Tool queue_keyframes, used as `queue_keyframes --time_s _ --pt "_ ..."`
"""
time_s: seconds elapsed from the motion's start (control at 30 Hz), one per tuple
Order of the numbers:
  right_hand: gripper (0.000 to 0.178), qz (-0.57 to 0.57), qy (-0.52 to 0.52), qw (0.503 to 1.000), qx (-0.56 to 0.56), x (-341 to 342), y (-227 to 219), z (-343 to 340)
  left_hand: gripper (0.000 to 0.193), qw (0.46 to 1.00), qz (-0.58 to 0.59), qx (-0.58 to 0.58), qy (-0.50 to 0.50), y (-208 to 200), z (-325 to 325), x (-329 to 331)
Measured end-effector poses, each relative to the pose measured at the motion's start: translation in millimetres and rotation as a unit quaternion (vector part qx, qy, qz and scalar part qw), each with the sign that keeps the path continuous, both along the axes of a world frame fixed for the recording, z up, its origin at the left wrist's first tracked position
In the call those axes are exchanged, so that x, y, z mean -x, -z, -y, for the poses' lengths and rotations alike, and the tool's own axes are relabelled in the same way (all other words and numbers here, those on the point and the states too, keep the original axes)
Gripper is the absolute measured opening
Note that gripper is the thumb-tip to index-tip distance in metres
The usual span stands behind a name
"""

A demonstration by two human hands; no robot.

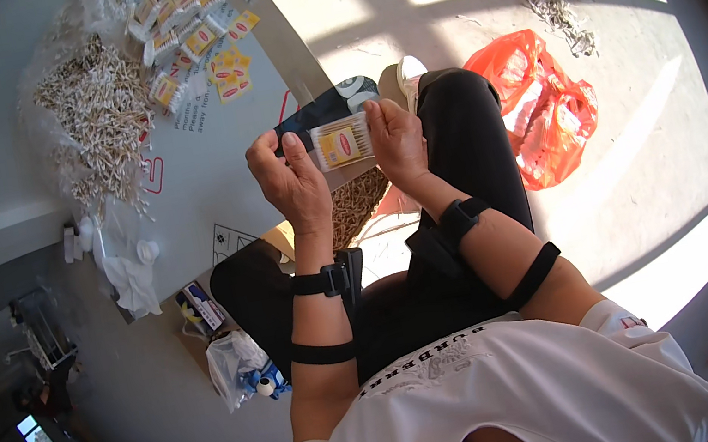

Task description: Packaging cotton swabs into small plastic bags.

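Observation:
Between my two hands, above my lap, is a clear packet of cotton swabs with a yellow label inside. My left hand grips its left side, thumb up along the edge. On the other side my right hand pinches the packet's upper right corner. To the left, on a grey printed board, lies a large heap of loose cotton swabs in a clear plastic bag. Several filled swab packets are piled beyond it, with loose yellow label cards in front of them.
A red plastic bag sits on the sunlit floor at right, with scattered debris beyond it. White crumpled tissue or plastic hangs at the board's near edge. Below stand a small box and a clear bag.

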State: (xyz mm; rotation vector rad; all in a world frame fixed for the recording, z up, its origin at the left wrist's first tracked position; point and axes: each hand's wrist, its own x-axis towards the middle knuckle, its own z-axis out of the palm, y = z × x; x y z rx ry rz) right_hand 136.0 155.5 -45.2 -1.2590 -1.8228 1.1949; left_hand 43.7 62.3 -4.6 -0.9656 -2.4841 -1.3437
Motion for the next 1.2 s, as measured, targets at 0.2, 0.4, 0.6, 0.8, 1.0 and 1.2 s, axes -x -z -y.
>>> queue_keyframes --time_s 0.2,0.4,0.6,0.8,1.0,1.2 --pt "0.036 0.037 0.003 0.999 -0.025 3.3 11.1 8.3 0.044 0.981 -0.045 -0.003 0.190 8.7 -58.0 5.3" --pt "0.024 -0.023 -0.031 0.999 0.021 -0.8 11.7 10.2 0.062 0.961 -0.058 0.181 0.200 32.0 -63.4 -1.3" --pt "0.021 -0.023 -0.046 0.998 0.034 -0.7 30.4 3.8 0.070 0.963 -0.019 0.172 0.206 28.6 -73.3 2.5" --pt "0.024 -0.009 -0.043 0.998 0.043 -0.9 16.2 7.2 0.072 0.965 -0.042 0.151 0.210 29.1 -62.3 3.4" --pt "0.031 -0.004 -0.022 1.000 0.017 0.3 6.5 12.2 0.066 0.973 -0.016 0.080 0.217 30.0 -61.3 5.2" --pt "0.036 0.058 -0.014 0.997 -0.045 6.4 7.3 5.8 0.058 0.895 0.323 -0.167 0.258 35.8 -50.6 22.2"
